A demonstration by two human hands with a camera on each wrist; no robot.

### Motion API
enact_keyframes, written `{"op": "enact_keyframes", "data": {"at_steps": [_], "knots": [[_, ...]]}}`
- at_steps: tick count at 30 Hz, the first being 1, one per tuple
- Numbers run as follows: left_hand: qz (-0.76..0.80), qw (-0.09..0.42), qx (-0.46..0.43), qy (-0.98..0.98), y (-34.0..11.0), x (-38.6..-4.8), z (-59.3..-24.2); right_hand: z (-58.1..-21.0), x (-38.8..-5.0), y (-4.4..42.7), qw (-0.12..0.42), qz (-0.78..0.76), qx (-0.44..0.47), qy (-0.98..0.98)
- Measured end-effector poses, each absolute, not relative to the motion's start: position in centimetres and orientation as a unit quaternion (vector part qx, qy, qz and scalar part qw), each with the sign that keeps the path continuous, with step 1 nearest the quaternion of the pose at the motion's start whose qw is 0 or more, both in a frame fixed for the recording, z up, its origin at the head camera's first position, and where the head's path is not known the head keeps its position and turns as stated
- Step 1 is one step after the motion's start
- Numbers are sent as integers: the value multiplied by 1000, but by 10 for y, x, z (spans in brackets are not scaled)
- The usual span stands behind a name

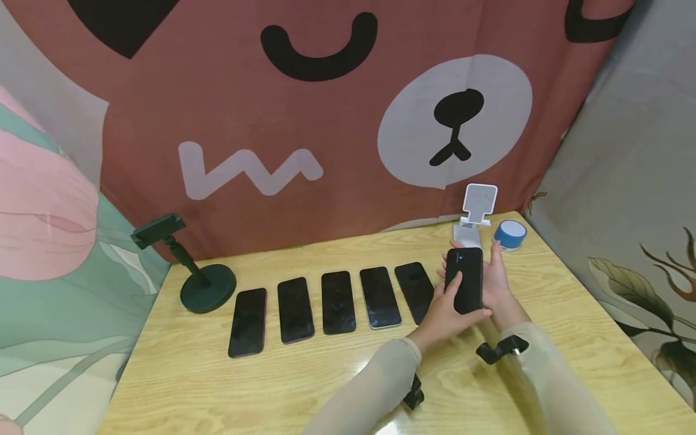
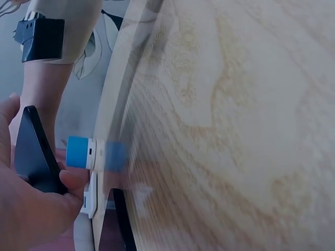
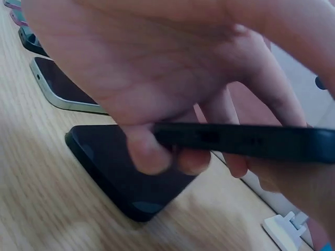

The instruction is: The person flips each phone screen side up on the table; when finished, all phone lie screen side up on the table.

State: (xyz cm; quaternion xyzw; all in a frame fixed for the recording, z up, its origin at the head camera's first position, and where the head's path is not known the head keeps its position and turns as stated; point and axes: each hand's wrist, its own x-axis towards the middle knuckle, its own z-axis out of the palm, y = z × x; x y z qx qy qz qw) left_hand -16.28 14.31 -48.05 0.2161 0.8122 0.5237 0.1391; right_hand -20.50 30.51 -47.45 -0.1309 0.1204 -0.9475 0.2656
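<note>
A black smartphone [image 1: 469, 284] is held above the right part of the table, its back with the camera lenses facing up. My left hand [image 1: 447, 315] grips its lower left part, one finger and the thumb lying over the back. From behind and the right, my right hand [image 1: 496, 281] holds it, thumb raised off the phone and fingertips showing past its left edge. In the left wrist view, the left hand [image 2: 36, 214] has the phone [image 2: 34, 154] between thumb and fingers. The right wrist view shows the phone [image 3: 251, 140] edge-on, with fingers curled about it.
Several smartphones [image 1: 338, 302] lie screen up in a row on the wooden table [image 1: 272, 393]. A dark green phone stand [image 1: 208, 288] is at the back left. Behind the hands stand a white phone stand [image 1: 480, 202] and a blue and white round object [image 1: 510, 234]. A printed curtain [image 1: 326, 121] hangs behind.
</note>
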Motion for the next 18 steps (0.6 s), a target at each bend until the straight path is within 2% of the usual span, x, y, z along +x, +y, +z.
{"op": "enact_keyframes", "data": {"at_steps": [13,18], "knots": [[483,121,227,837,145,-153,-480,-469,-212,309,281,-941,-121,143],[485,140,230,832,144,-154,-477,-465,-211,310,272,-944,-104,156]]}}
